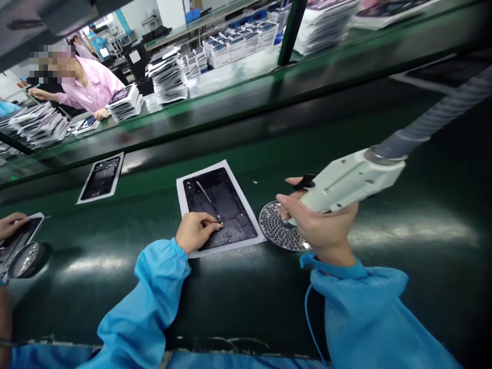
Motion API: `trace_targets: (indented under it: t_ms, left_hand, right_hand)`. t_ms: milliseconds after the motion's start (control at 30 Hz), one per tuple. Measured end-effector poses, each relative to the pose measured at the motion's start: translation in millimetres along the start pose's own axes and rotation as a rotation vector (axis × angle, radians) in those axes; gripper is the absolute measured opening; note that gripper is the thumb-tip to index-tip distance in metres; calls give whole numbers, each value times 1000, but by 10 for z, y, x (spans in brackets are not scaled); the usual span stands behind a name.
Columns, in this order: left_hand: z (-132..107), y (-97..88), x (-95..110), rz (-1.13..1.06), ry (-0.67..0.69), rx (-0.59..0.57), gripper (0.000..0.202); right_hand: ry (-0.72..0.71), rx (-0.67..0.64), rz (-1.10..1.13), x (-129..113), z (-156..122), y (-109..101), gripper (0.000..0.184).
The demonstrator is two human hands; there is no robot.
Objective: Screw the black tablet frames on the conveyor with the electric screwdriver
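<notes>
A black tablet-like housing lies on a white sheet in front of me. Over its lower part is my left hand, thumb and fingertips pinched on the end of a thin cable that runs across the housing. What sits at that end is too small to make out. My right hand is wrapped round a pale green hand gun with a black lever and a grey corrugated hose. Beneath that hand is a round metal dish full of small pits; the gun's tip is partly hidden.
Another housing lies at the far left on the green work surface. At the left edge a co-worker's hand rests by a housing and a second round dish. Stacks of papers and housings line the raised shelf beyond, near a person in pink.
</notes>
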State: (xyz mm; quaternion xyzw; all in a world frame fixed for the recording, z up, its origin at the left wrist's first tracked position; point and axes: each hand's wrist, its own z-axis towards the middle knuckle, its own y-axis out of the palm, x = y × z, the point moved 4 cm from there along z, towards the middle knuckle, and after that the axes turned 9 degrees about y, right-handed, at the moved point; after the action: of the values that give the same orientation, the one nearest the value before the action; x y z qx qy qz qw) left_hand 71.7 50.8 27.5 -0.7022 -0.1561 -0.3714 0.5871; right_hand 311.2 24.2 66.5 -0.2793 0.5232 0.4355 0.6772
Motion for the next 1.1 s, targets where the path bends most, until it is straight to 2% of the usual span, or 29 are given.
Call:
trace_targets:
  t_ms: [100, 200, 400, 633, 833, 933, 1033, 1100]
  left_hand:
    - [-144, 181, 30, -97, -22, -49, 18]
    - [-237, 261, 78, -19, 8, -60, 17]
    - [-243, 232, 185, 271, 84, -12, 14]
    - [-213, 303, 145, 293, 85, 45, 19]
    - [-233, 334, 124, 323, 125, 23, 21]
    - [-266, 332, 124, 366, 242, 17, 22]
    - [-346, 322, 131, 428, 469, -39, 26]
    - [-398, 297, 129, 485, 593, -31, 26]
  right_hand:
    - [9, -9, -11, -13, -2, -2, 20]
    - [14, -16, -11, -32, -3, 0, 21]
    - [22, -5, -5, -67, -8, 6, 21]
    - [-3, -5, -33, -100, -22, 6, 19]
    - [-15, -32, -24, -111, -48, 15, 19]
    - [-11, -40, -27, -106, -64, 19, 21]
    - [-8, -59, -13, -105, -92, 24, 24]
    - [2, -80, 4, -109, -121, 46, 24]
